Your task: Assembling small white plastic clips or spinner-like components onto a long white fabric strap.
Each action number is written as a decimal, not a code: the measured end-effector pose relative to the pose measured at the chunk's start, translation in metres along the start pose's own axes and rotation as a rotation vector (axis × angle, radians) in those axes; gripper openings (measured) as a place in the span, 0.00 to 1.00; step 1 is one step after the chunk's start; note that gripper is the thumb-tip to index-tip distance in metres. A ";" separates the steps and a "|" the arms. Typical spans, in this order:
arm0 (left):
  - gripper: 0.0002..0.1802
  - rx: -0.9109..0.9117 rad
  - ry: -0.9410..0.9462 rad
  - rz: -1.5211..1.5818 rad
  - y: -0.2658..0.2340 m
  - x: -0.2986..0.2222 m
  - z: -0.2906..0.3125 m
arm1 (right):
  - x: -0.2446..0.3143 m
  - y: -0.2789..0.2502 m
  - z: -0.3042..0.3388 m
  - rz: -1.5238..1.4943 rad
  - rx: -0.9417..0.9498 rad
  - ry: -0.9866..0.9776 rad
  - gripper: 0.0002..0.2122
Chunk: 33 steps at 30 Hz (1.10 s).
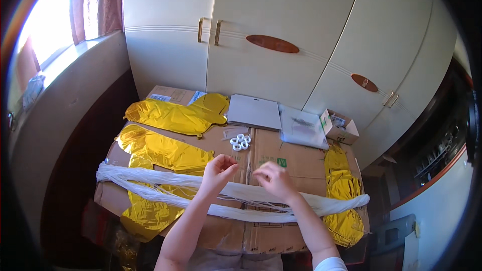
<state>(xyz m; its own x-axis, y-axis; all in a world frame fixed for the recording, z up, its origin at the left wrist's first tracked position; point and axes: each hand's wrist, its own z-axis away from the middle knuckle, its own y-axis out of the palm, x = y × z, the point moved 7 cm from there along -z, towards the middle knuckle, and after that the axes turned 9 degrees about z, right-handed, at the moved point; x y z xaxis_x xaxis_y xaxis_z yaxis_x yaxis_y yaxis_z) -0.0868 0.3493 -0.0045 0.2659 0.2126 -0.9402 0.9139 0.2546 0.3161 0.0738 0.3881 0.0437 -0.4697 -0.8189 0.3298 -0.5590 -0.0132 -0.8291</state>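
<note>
A long looped skein of white thread (288, 216) stretches across the flat cardboard (301, 158), from the left side to the right. Both hands hover above its middle, a short gap apart. My left hand (220, 171) is closed in a pinch; whatever its fingertips hold is too fine to see. Facing it, my right hand (273, 176) also has its fingers pinched together, and I cannot make out what is in them. Just beyond the hands lie several small white rolls (240, 142). Shiny gold foil balloons lie flat: one near my left hand (160, 148), partly under the skein.
Another gold foil balloon (175, 115) lies at the far left and one more (343, 183) at the right. A flat grey pack (254, 112), a clear plastic bag (304, 128) and a small open carton (340, 128) sit along the back, before the white cabinets (281, 5).
</note>
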 end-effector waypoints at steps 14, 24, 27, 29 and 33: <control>0.05 0.346 0.301 -0.844 0.039 -0.013 0.016 | 0.001 0.017 0.046 -0.090 -0.103 0.018 0.04; 0.05 0.439 0.191 -0.931 0.046 -0.005 0.020 | -0.005 0.009 0.049 0.066 -0.149 0.009 0.04; 0.06 0.464 0.220 -0.943 0.050 -0.005 0.022 | -0.004 0.011 0.048 0.055 -0.105 -0.010 0.03; 0.07 0.470 0.242 -0.954 0.053 -0.003 0.024 | -0.004 0.009 0.048 0.051 -0.112 -0.006 0.03; 0.06 0.484 0.289 -0.955 0.056 0.001 0.025 | -0.006 0.008 0.048 0.023 -0.141 -0.002 0.03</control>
<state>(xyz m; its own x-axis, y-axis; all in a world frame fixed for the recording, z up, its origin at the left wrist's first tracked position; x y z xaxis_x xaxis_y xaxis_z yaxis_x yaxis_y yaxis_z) -0.0276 0.3406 0.0092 -0.6354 0.3534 -0.6865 0.7454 0.0488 -0.6648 0.1050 0.3651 0.0131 -0.4825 -0.8190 0.3107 -0.6387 0.0862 -0.7646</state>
